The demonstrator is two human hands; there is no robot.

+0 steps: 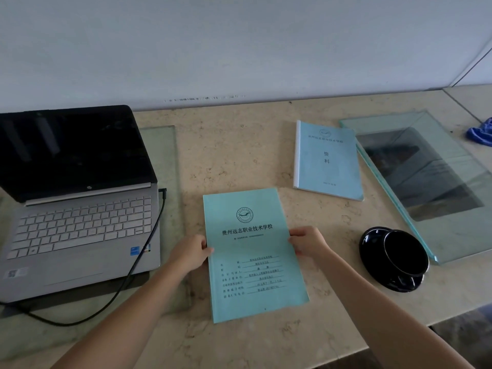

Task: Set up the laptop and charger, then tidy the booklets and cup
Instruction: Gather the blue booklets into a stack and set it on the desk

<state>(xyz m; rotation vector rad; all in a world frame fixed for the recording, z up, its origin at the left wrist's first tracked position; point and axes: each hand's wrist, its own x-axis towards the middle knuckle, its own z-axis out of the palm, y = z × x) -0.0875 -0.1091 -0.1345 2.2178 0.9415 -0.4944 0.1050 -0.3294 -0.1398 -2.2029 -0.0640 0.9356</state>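
Head view, looking down at the stone counter [239, 145]: the person has the near booklet [253, 251] between both hands, right in front of them. The left hand [190, 253] pinches its left edge about halfway down, thumb on the cover and fingers curled out of sight beneath. The right hand [308, 242] grips the right edge the same way, a little higher. The booklet is pale teal, cover up, with the title readable from where the person stands, and it is turned slightly so its top leans left. Whether its lower end rests on the counter or is lifted clear I can't tell from here.

The second booklet [328, 161] lies flat farther back and to the right, well apart from both hands, with its white spine on the left. To the right of the right hand, near the counter's front edge, a black cup [404, 253] sits on a black saucer [372, 251]. The cup is set toward the saucer's right side, and neither hand touches it. Beyond the cup a glass pane [426, 182] lies along the counter, with a blue cloth [480, 133] by the far right edge.

On the left the laptop [77, 227] stands open, screen dark, on another glass sheet [165, 155]. The charger cable [149, 243] is plugged in at the laptop's right side and loops down across the front of the counter, passing just left of the left forearm.
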